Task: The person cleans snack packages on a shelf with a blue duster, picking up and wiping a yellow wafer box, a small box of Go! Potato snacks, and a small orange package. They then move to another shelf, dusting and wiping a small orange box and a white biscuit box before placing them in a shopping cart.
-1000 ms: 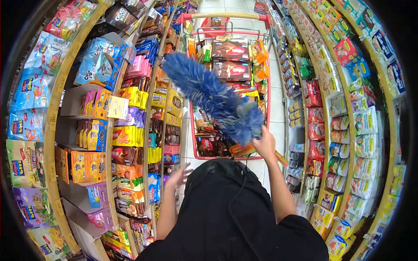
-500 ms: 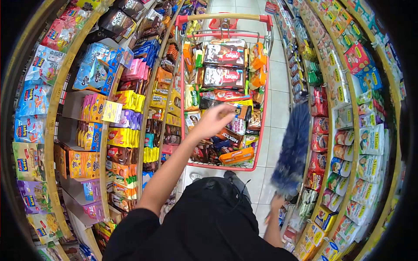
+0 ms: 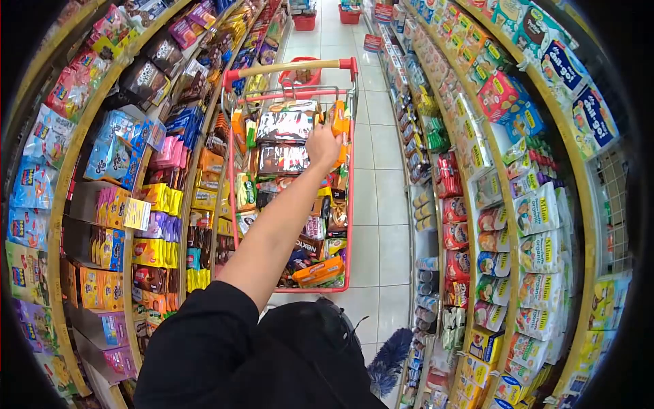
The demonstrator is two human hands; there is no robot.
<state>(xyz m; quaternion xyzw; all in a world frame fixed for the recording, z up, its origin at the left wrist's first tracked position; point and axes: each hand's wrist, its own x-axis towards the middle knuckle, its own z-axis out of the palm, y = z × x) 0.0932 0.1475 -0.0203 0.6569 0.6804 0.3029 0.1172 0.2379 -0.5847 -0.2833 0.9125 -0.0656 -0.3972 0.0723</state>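
Observation:
My left hand [image 3: 323, 144] reaches over the far right part of the shopping cart [image 3: 348, 225]. Its fingers are bent and bunched beside an orange snack pack [image 3: 338, 117]; what they grip, if anything, is hidden. To its left, shiny wrapped wafer packs [image 3: 285, 158] are stacked, partly washed out by glare. Closer to me in the cart lies another orange pack [image 3: 319, 270] among several mixed chocolate and biscuit packets. At the bottom, a dark blue fluffy duster [image 3: 390, 361] shows beside my body. My right hand is out of sight.
Shelves of snacks [image 3: 160, 252] line the left side; shelves of baby food and biscuit packs [image 3: 538, 252] line the right. A pale tiled floor [image 3: 377, 177] runs along the cart's right side. Red baskets [image 3: 304, 22] stand farther down the aisle.
My left hand has moved farther into the cart, to the orange packs on its right side. The duster has dropped back towards my body, and my right hand has left the view. The view has shifted right.

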